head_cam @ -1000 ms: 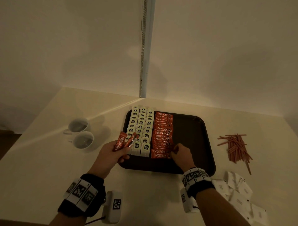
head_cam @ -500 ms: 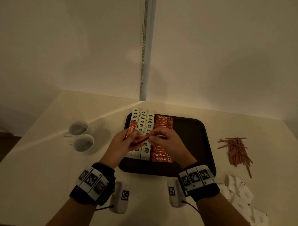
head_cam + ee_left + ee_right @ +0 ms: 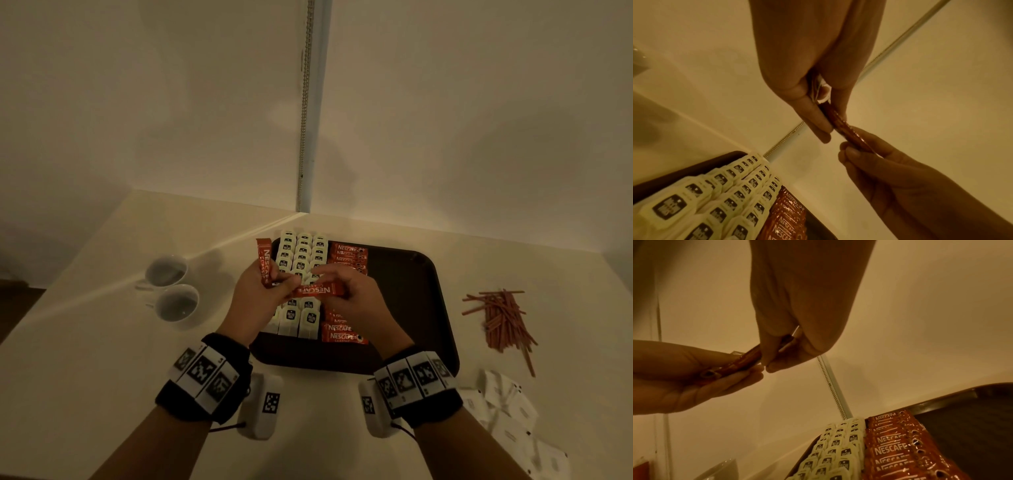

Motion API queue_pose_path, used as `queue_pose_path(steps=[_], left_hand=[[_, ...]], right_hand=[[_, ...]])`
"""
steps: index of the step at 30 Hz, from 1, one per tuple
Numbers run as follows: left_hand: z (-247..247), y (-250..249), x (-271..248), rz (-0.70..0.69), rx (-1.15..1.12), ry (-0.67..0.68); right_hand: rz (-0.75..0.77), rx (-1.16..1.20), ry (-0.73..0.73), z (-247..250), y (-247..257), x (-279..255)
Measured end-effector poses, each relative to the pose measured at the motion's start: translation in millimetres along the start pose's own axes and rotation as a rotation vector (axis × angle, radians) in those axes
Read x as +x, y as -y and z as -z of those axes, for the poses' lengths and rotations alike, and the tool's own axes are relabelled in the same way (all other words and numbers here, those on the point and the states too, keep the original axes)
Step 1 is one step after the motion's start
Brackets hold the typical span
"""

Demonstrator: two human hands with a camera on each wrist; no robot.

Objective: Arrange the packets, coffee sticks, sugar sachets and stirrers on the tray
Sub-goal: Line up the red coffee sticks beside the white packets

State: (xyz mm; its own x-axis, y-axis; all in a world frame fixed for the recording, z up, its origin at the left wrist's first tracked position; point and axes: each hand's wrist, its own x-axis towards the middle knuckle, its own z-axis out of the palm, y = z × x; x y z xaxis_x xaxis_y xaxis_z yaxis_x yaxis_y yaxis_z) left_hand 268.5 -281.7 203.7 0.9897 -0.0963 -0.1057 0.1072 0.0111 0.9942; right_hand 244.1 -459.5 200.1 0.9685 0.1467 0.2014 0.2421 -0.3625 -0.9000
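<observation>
Above the dark tray, both hands meet over the rows of white packets and the column of red coffee sticks. My left hand grips one coffee stick upright and pinches the left end of a second, level coffee stick. My right hand pinches that level stick's right part. In the wrist views, the left hand and right hand hold the shared stick between them. On the table to the right are red stirrers and white sugar sachets.
Two white cups stand on the table left of the tray. The tray's right half is bare. A wall corner with a bead chain rises behind the table.
My right hand left the front of the stick column and rose to meet the left hand above the tray. It now pinches one of the left hand's sticks, which lies level.
</observation>
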Motion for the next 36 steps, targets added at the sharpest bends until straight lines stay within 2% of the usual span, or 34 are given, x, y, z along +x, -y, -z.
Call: queue_pose_path(steps=[3,5,8,10,12,14,16,19,22,26,31,34,36], left_hand=[[-1.8,-3.3,1.2,-0.084,0.175,-0.04],[-2.8,-8.4,3.6,-0.118,0.202,-0.012],[-6.8,-15.6,7.1,-0.127,0.161,0.021],[-9.3,-19.4,7.3,-0.119,0.108,0.009],[-11.0,-21.5,2.4,-0.083,0.047,0.028],[-13.3,-20.8,-6.1,-0.033,0.022,0.119],[-18.2,-16.1,-14.3,-0.019,-0.05,0.203],[-22.5,-6.7,-17.3,-0.019,-0.147,0.144],[-16.9,-0.5,-13.7,0.0,-0.196,0.038],[-11.3,1.9,-9.7,0.03,-0.29,0.005],[-13.2,7.2,-11.1,0.028,-0.3,0.041],[-16.7,12.0,-17.0,0.088,-0.398,0.1],[-19.8,14.7,-19.5,0.133,-0.486,0.106]], right_hand=[[-0.066,0.108,0.088,1.0,5.5,0.7],[-0.137,0.137,0.111,2.4,10.5,2.7],[-0.16,-0.042,0.149,4.7,17.3,8.2],[-0.169,-0.07,0.179,9.2,22.5,10.8],[-0.211,0.092,0.147,15.0,28.0,10.4],[-0.222,0.257,0.086,16.8,33.6,9.3],[-0.191,0.247,0.002,12.9,35.5,10.0],[-0.175,0.15,-0.148,6.7,35.3,13.4],[-0.242,0.091,-0.25,9.5,30.3,12.7],[-0.344,0.154,-0.224,13.4,27.9,6.0],[-0.296,0.083,-0.214,16.3,36.9,1.6],[-0.243,-0.059,-0.23,20.7,43.3,2.9],[-0.25,-0.069,-0.202,23.5,45.8,4.6]])
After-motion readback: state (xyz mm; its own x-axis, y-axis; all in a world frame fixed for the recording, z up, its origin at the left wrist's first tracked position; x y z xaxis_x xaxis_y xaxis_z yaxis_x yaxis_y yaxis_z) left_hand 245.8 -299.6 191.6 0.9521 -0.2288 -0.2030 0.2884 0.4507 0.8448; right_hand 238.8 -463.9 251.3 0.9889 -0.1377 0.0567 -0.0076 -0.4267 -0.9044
